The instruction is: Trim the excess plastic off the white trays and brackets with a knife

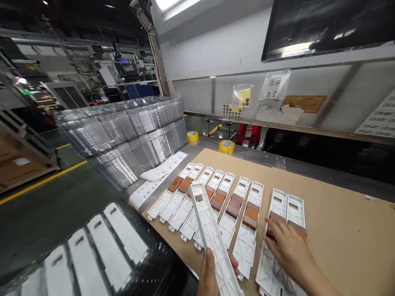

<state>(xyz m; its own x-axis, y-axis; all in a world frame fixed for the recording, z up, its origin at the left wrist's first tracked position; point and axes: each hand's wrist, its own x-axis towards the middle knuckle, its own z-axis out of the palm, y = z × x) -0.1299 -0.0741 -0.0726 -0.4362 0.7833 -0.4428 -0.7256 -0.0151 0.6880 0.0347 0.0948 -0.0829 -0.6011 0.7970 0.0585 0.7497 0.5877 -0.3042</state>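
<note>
"What do we have in our left hand [208,273]?"

"We have it closed around the lower part of a white strip [212,232], thumb along one edge, fingertips showing past the other. Most of the strip rises beyond our grip, tilted away to the left, ribbed side up."

"And our right hand [288,246]?"

"We hold it over the right-hand pair of strips [293,216], fingers bent across the brown blocks [298,230] in them. We can't tell whether the fingers pinch anything."

"What do we see around the grip?"

"Just behind our held strip we see a row of strips [243,246] with reddish-brown blocks, partly hidden by it. They lie on a brown board [339,230]."

"Farther out?"

"Beyond the board we have two yellow tape rolls [226,146]. To the left we see label sheets [154,179] beside stacked clear trays [135,131], and nearer us, more white strips [126,234] on black plastic [166,263]."
</note>
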